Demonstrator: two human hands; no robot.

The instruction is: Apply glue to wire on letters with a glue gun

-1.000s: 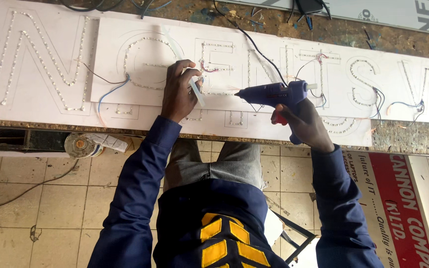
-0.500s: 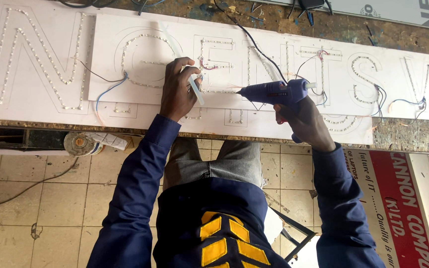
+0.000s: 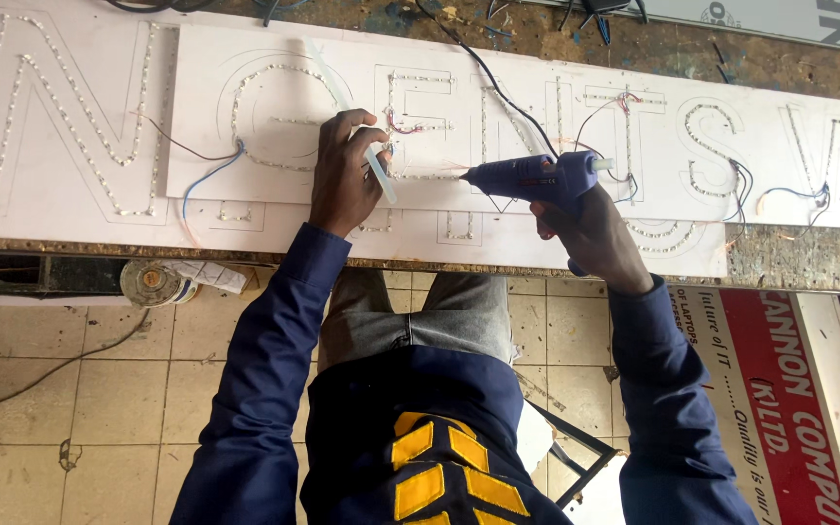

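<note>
Across the worktop [image 3: 789,267] we see a white sign panel [image 3: 274,194] (letters outlined in small lights). Our left hand [image 3: 344,170] clamps a translucent glue stick [image 3: 379,173] against it; our right hand [image 3: 595,233] grips a blue glue gun [image 3: 532,177], nozzle touching the panel.

I see a matt white foam-like sign board [image 3: 245,194] on a rough, stained wooden desk [image 3: 789,262]. The blue glue gun [image 3: 537,178] looks smooth plastic; the glue stick [image 3: 378,173] translucent and glossy.

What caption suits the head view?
Left hand steadies a glue stick while right hand aims a glue gun at the sign board.
</note>
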